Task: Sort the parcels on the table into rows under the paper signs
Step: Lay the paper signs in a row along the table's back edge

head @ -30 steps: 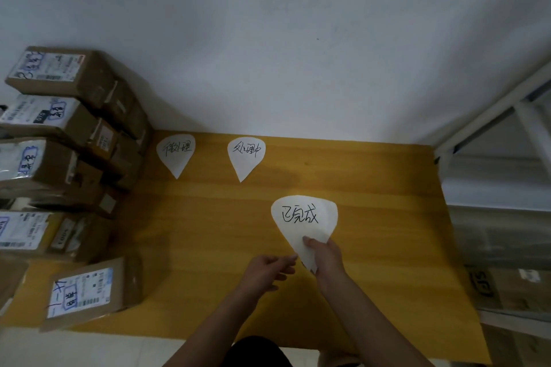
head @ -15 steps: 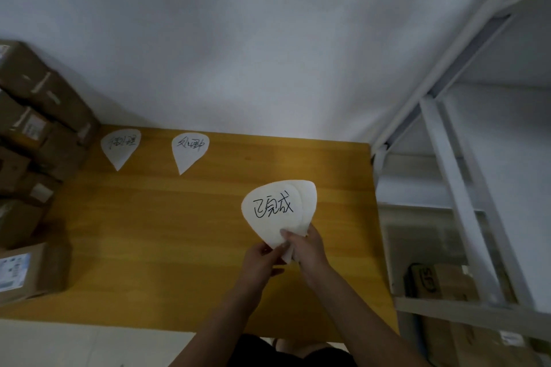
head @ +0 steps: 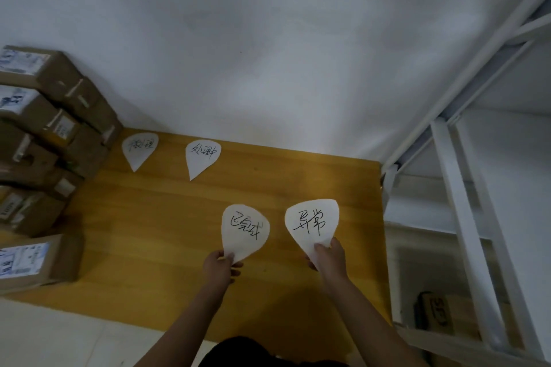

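Two teardrop paper signs lie flat at the back of the wooden table: one sign at the left, another sign beside it. My left hand pinches the tip of a third handwritten sign. My right hand pinches the tip of a fourth sign, held apart to the right. Brown cardboard parcels with shipping labels are stacked along the table's left side, and one parcel sits near the front left edge.
A white wall backs the table. A white metal shelving frame stands against the table's right edge, with a box on its low shelf. Pale floor shows below the front edge.
The two signs were held together, overlapped, in front of me. Now my left hand has taken one and my right hand has drawn the other to the right. The view has swung back left.
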